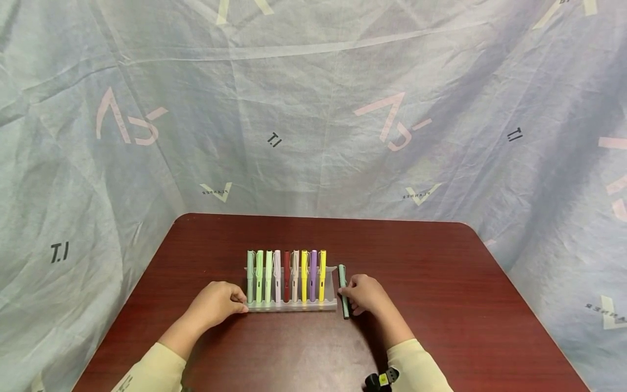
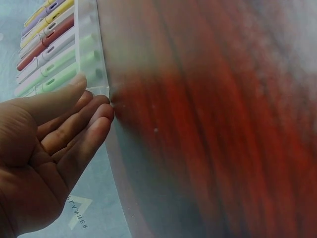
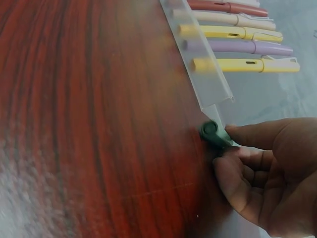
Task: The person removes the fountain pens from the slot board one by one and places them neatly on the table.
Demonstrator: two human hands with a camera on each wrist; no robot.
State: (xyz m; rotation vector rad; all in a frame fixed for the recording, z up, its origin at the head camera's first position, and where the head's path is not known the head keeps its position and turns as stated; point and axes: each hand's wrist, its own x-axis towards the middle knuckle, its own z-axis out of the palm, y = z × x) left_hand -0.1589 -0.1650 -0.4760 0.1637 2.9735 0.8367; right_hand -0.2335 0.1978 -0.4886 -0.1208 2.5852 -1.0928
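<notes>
A clear plastic pen rack (image 1: 294, 308) stands mid-table with several fountain pens side by side, in greens, pale pink, dark red, yellow and purple. My left hand (image 1: 217, 302) holds the rack's left front corner between thumb and fingers. Just past the rack's right end, my right hand (image 1: 366, 294) pinches a dark green pen (image 1: 342, 277) between thumb and fingers. Its clip end points away from me, and its dark round end (image 3: 209, 129) faces the right wrist camera. The rack's rightmost part, beside the yellow pen (image 1: 322, 275), has no pen in it.
The dark red wooden table (image 1: 416, 261) extends around the rack on all sides. Behind it hangs a wrinkled pale cloth (image 1: 313, 109) with printed letters. A black device with a yellow mark (image 1: 383, 379) sits by the right sleeve.
</notes>
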